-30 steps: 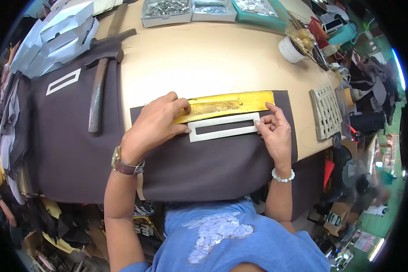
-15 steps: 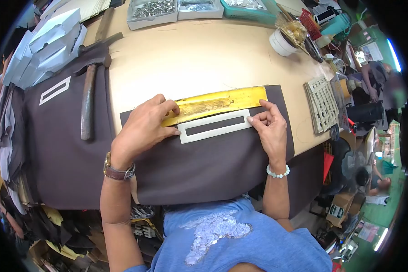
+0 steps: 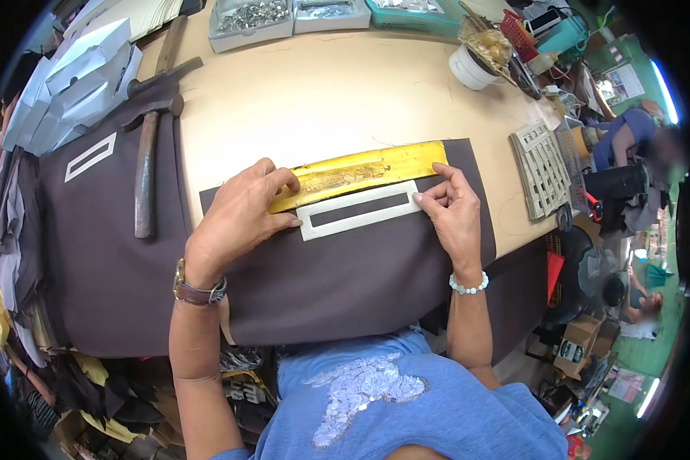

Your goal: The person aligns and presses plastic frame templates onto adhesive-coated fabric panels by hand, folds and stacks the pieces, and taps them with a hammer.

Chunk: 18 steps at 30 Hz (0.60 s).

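A white rectangular frame (image 3: 360, 224) with a long slot lies on dark brown sheet material (image 3: 345, 284). Along its far edge runs a worn yellow strip (image 3: 406, 159), its middle stained brown. My left hand (image 3: 241, 199) has curled fingers on the strip's left end, while its thumb touches the frame's left end. At the other side, my right hand (image 3: 456, 215) holds the frame's right end with the thumb, its index fingertip at the strip's right end. Strip and frame lie close together, almost parallel. Parts of the strip's left end are hidden under my left fingers.
Two hammers (image 3: 147, 169) lie at the left, near another white frame (image 3: 90, 157). Boxes of metal parts (image 3: 251, 38) line the table's far edge. A white tub (image 3: 471, 69) and a stack of slotted pale pieces (image 3: 540, 172) stand at the right. Other people are in the right background.
The camera view has shifted slightly. Both hands keep the same places on the frame and the yellow strip. A person in the right background has moved.
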Available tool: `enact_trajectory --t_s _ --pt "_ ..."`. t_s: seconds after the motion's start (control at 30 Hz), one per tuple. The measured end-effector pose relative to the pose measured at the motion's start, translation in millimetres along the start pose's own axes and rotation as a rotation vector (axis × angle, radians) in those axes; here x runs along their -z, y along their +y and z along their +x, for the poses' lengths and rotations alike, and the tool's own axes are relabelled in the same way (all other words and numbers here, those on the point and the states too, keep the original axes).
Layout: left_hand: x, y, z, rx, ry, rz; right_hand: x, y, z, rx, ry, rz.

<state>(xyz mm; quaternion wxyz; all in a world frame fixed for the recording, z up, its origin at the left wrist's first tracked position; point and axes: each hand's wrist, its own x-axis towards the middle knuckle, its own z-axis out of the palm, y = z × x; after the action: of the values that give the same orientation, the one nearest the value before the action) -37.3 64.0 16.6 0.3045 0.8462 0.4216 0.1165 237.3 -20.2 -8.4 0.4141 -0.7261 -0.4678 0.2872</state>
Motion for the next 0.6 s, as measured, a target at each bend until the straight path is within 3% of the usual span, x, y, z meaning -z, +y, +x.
enact_trajectory --t_s 0.07,0.17,0.27,0.37,0.4,0.47,0.6 --pt "-0.4 0.0 -0.8 -0.007 0.008 0.005 -1.7 -0.6 -0.7 0.004 0.020 0.003" --pt "-0.5 2.1 -1.8 -0.018 0.014 0.048 -4.0 1.1 -3.9 0.156 -0.027 -0.248" --pt "-4.2 7.6 -5.2 -0.023 0.045 0.123 -11.4 -2.5 -14.2 0.558 0.093 -0.823" --pt "-18.2 18.2 -15.6 -0.117 0.155 0.226 -4.2 0.4 -11.8 0.545 -0.006 -0.797" --pt "-22.2 21.0 -21.0 -0.117 0.077 0.218 0.9 -1.1 -10.4 0.496 -0.044 -0.700" --pt "-41.2 19.1 -35.5 -0.248 0.170 0.343 11.1 -5.2 -8.9 0.396 -0.122 -0.510" --pt "-64.9 18.0 -51.4 -0.241 0.351 0.464 -16.1 -15.9 -16.8 0.685 0.099 -0.535"
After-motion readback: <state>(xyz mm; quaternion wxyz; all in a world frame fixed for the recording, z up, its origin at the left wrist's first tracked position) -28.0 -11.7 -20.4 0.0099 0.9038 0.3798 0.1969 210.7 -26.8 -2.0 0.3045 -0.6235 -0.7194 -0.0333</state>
